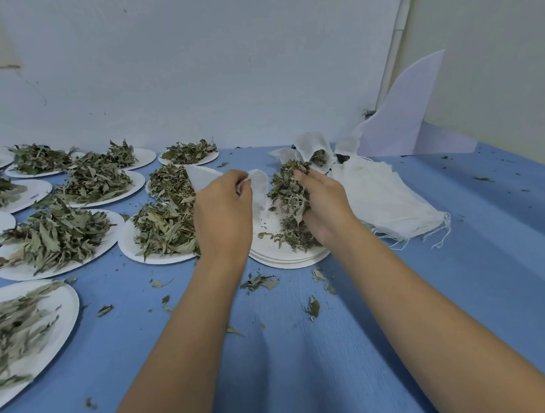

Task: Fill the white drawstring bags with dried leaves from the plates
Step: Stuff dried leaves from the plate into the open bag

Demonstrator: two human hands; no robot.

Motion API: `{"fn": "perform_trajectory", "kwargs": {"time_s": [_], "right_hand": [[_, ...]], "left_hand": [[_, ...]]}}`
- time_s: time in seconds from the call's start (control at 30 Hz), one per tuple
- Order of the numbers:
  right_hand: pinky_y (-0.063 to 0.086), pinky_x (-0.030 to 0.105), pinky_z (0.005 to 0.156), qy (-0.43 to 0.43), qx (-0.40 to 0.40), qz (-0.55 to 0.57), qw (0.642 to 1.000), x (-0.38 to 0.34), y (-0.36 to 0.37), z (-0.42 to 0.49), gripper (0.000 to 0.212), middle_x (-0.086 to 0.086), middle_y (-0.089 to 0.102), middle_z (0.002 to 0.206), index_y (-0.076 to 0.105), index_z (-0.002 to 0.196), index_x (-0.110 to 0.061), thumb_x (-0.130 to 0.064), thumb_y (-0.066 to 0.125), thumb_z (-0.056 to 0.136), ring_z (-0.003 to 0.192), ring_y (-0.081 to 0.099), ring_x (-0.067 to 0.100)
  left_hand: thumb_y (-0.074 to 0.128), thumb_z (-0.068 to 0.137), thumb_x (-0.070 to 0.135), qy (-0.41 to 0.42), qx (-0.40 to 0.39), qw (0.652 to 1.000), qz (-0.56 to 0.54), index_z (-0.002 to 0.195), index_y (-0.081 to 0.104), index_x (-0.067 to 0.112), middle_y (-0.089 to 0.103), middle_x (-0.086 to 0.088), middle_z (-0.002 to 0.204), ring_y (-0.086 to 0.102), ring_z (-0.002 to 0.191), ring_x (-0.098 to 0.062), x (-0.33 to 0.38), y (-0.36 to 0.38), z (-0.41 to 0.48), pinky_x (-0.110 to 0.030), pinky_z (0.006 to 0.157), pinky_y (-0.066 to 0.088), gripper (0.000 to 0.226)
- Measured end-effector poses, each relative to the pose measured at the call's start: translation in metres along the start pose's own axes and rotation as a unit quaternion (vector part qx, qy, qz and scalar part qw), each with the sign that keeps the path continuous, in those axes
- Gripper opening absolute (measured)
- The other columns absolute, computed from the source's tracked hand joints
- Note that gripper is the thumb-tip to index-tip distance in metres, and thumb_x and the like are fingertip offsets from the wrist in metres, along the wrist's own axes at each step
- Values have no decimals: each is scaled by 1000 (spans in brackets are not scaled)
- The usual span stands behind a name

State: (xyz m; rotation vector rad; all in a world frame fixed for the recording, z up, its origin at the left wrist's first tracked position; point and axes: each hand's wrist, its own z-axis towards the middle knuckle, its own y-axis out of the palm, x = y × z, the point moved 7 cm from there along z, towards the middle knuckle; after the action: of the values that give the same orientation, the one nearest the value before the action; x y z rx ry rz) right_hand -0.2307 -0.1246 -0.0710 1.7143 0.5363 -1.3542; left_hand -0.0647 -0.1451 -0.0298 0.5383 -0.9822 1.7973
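The task is looking somewhere short of halfway. The left hand (223,209) is pinching the mouth of a small white drawstring cloth bag (260,188) in its fingers (241,180). The right hand (327,209) is clutching a bunch of dried grey-green leaves (288,192) just beside it, above a nearly bare stack of white paper plates (287,258). One white bag with leaves showing at its mouth (317,154) is sitting behind. A heap of flat empty white cloth bags (391,195) is lying to the right, and many leaf-heaped white plates (59,241) are standing on the left. Leaf crumbs are littering the blue surface (306,364), which is running up to a pale wall (224,65), with a white sheet (409,115) leaning in the corner.
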Motion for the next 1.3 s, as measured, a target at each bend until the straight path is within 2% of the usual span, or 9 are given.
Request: {"fn": "perform_trajectory", "kwargs": {"time_s": [0.13,0.23,0.3,0.43,0.67,0.87,1.0,1.2,1.3], "right_hand": [[37,44,108,-24,2,-45,999,-5,-5,0,44,11,55,135,48,137,-7,-17,57,95,124,52,26],[55,26,83,-79,-11,-169,982,-11,-3,-4,37,3,62,122,52,133,-9,-20,51,97,101,64,21],[44,7,61,-120,-28,-261,957,-13,2,-6,39,-9,54,115,49,136,-12,-24,48,99,90,57,1],[33,13,52,-190,-58,-388,900,-13,15,-14,24,2,50,89,54,111,-4,-22,43,100,72,46,13],[37,13,62,-264,-115,-492,822,-6,28,-27,35,0,61,93,52,128,-21,-8,41,97,68,51,3],[40,34,93,-288,-115,-557,771,-1,34,-29,37,9,60,123,60,124,-14,-4,38,96,114,54,23],[38,41,99,-266,-122,-630,720,10,34,-24,31,9,31,153,55,119,-5,-15,31,103,133,40,25],[34,41,99,-267,-131,-697,652,16,35,-24,33,13,51,126,53,110,-2,-18,26,104,124,41,30],[17,44,113,-257,-114,-722,633,19,34,-25,43,7,50,132,54,114,-6,-34,24,104,142,22,24]], "left_hand": [[57,94,27,-13,25,996,82,104,72,21,50,-2,84,55,82,-22,5,4,1,-28,60,34,19],[57,94,28,-32,29,996,81,105,71,22,56,-5,94,46,80,-16,0,6,3,-26,64,30,20],[57,93,29,-43,38,996,73,105,70,21,63,-7,97,48,87,-16,-5,3,4,-27,65,31,20],[57,92,32,-70,46,996,37,104,70,20,67,-8,98,59,96,-22,-11,-2,4,-34,70,45,21],[56,93,34,-101,48,994,21,107,69,22,66,-8,103,61,92,-21,-13,-7,7,-36,76,49,23],[57,92,32,-107,52,993,4,105,70,21,67,-8,101,60,95,-20,-12,-8,6,-35,77,49,21],[57,92,31,-106,49,993,2,106,69,21,66,-8,101,60,93,-19,-13,-8,6,-34,77,49,21],[57,92,29,-102,51,993,-6,104,70,19,67,-7,98,59,97,-21,-13,-8,5,-32,76,45,20],[57,92,28,-98,52,994,-7,104,70,17,67,-7,96,59,97,-22,-13,-9,5,-36,78,48,20]]}}
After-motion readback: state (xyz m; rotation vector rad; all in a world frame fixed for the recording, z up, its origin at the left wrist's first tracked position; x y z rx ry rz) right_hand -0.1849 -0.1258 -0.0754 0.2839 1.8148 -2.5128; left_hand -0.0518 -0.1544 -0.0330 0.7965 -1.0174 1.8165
